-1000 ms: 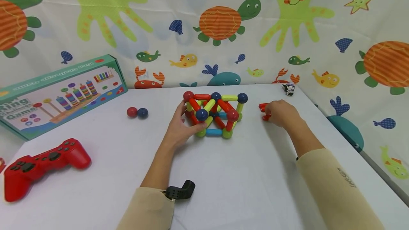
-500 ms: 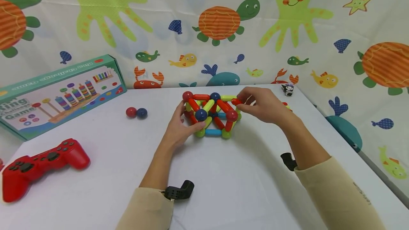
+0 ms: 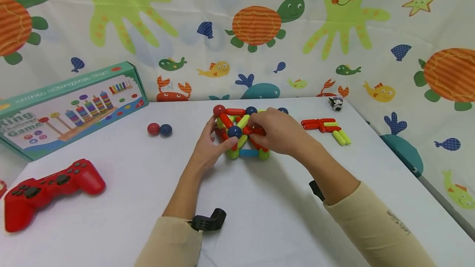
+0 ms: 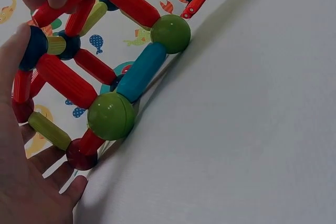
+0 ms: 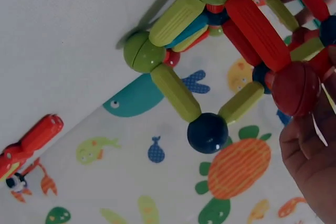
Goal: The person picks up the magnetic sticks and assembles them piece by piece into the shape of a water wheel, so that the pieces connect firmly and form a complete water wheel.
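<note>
The right hand (image 3: 280,131) pinches a red rod (image 4: 62,4) between thumb and fingertips, its outer end at the front navy ball (image 3: 234,132) and its inner end near a red ball (image 5: 296,88) under those same fingers. If the rod goes in askew, one end will probably slip off, since the joints look held by end contact alone. The left hand (image 3: 209,145) grips the near side of the ball-and-rod structure (image 3: 242,140), thumb against the navy ball, other fingers spread behind; squeezing too hard there could fold the frame, and too loosely could let it twist under the right hand's push. Below both sets of fingers, the green balls (image 4: 111,116) and blue rod (image 4: 140,69) rest on the table (image 3: 237,209), so a downward press might splay that base. Just beyond the right fingers, a navy corner ball (image 5: 208,133) juts out on two yellow-green rods, and a careless knuckle could knock it loose. Farther to the right of those fingers, spare rods (image 3: 319,125) lie bunched, where a withdrawing sleeve might scatter them
</note>
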Demonstrator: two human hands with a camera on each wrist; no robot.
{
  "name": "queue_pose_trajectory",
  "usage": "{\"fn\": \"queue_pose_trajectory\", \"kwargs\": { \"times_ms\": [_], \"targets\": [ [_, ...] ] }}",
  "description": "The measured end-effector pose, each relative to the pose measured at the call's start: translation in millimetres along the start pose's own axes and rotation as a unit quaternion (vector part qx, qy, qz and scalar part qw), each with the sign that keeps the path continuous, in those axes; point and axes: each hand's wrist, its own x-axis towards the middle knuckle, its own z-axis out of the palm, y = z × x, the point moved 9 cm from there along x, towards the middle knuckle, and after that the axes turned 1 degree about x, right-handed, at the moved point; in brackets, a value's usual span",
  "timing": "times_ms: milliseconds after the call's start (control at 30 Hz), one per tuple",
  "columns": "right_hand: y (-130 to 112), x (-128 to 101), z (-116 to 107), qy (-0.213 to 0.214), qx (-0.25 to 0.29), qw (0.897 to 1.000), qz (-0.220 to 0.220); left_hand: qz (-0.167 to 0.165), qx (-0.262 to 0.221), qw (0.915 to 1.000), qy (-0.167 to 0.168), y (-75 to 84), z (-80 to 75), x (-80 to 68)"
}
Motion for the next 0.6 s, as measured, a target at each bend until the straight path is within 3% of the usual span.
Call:
{"fn": "queue_pose_trajectory", "kwargs": {
  "times_ms": [200,333,467,600],
  "targets": [
    [-6.2,2.5,3.4,0.003,-0.03,0.999,-0.012,0.0,0.0,1.0,0.0,-0.4,-0.7,-0.1],
    [-4.5,-0.5,-0.5,0.013,-0.016,1.0,-0.019,0.0,0.001,1.0,0.002,-0.1,-1.3,-0.6],
    [12.8,-8.3,-15.5,0.067,0.036,0.997,-0.027,0.0,0.004,1.0,0.002,0.3,-1.1,-0.8],
    [49.6,-17.5,-34.1,0.151,0.102,0.983,-0.023,-0.002,0.005,1.0,0.002,0.7,0.0,-0.6]
  ]
}}
